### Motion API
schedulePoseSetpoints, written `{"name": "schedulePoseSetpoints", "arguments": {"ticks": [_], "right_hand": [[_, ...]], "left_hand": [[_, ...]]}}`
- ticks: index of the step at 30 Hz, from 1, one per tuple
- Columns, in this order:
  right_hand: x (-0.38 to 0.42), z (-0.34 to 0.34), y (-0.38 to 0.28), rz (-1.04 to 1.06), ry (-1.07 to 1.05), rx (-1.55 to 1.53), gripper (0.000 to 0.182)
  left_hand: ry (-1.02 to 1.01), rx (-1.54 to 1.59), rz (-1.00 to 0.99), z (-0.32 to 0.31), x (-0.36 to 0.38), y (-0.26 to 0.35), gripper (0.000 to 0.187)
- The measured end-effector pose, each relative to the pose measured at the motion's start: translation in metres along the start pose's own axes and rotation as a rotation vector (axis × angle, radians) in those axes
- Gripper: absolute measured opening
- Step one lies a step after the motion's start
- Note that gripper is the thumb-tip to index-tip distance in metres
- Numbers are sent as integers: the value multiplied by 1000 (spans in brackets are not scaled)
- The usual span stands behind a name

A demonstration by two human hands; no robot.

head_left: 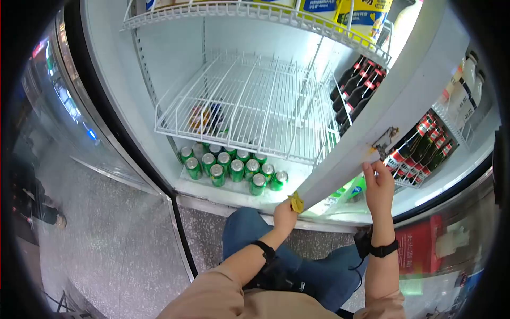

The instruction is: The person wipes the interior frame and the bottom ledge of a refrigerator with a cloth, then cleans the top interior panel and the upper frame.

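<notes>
My left hand [285, 217] is closed on a small yellow cloth [296, 202], which it presses against the foot of the white centre post [340, 173] of a drinks fridge. Higher up, my right hand [380, 183] is at the right edge of the same post, just below a rusty metal fitting [385, 142]. Its fingers are curled together; whatever is between them is hidden. Green drink cans [237, 170] stand in rows on the fridge floor, left of my left hand.
Above the cans is a white wire shelf [249, 106]. Dark bottles [361, 87] lie behind the post, and red-labelled bottles [425, 143] fill the right compartment. A glass door [106, 133] stands open at left. Yellow-and-blue packs [364, 21] sit on the upper shelf.
</notes>
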State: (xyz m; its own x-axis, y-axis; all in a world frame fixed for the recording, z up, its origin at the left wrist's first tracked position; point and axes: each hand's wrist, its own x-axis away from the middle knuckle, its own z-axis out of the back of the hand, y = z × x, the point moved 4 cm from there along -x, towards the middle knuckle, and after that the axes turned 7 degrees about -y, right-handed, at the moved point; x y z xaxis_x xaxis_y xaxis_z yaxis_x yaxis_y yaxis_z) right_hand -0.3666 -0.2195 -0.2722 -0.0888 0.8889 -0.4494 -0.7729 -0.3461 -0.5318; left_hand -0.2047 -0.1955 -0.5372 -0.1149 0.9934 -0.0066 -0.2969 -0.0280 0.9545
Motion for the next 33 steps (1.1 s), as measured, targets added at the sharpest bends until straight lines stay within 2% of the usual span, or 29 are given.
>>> {"name": "schedulePoseSetpoints", "arguments": {"ticks": [2,4,7,10,11,12,14,15,17,18,20,22,25,27,29,31,32,33], "right_hand": [[0,3,-2,-9,-1,7,30],[1,1,-3,-30,-12,5,30],[0,-4,6,-17,-20,-80,31],[-2,-6,9,21,-8,-125,31],[-2,-5,7,11,-11,-125,32],[-1,-4,6,3,-14,-125,32],[-1,-3,4,-8,-15,-85,32],[0,-2,4,-23,-16,-46,33],[-2,-2,3,3,-3,-46,33],[-3,-2,4,18,1,-46,33],[1,-2,6,16,-10,-38,33],[1,-3,4,-13,-17,-48,32],[1,-5,3,23,-5,-90,30],[1,-4,-4,-3,2,-104,30],[1,-4,-1,-23,-12,-101,30],[0,-6,6,-44,-15,-108,30],[1,-8,9,-13,3,-111,30],[2,-7,10,16,21,-111,29]], "left_hand": [[-13,95,90,12,2,55,31],[249,252,-378,25,2,100,36],[250,225,-444,33,4,125,41],[193,212,-409,25,0,94,42],[186,199,-325,19,-5,73,35],[189,204,-321,15,-4,54,35],[-17,231,35,8,-10,17,26],[-18,230,26,11,-12,17,26],[-185,-68,252,9,-19,11,22],[-185,-70,243,10,-22,22,22],[-65,187,16,19,-12,76,26],[125,377,-292,43,11,147,33],[153,386,-403,34,13,129,37],[60,322,-139,18,-2,74,34],[-197,-106,259,-2,-23,-7,26],[-292,-169,262,-19,-35,-70,30],[-296,-175,254,-19,-38,-66,30],[-259,-138,350,-20,-38,-61,31]]}}
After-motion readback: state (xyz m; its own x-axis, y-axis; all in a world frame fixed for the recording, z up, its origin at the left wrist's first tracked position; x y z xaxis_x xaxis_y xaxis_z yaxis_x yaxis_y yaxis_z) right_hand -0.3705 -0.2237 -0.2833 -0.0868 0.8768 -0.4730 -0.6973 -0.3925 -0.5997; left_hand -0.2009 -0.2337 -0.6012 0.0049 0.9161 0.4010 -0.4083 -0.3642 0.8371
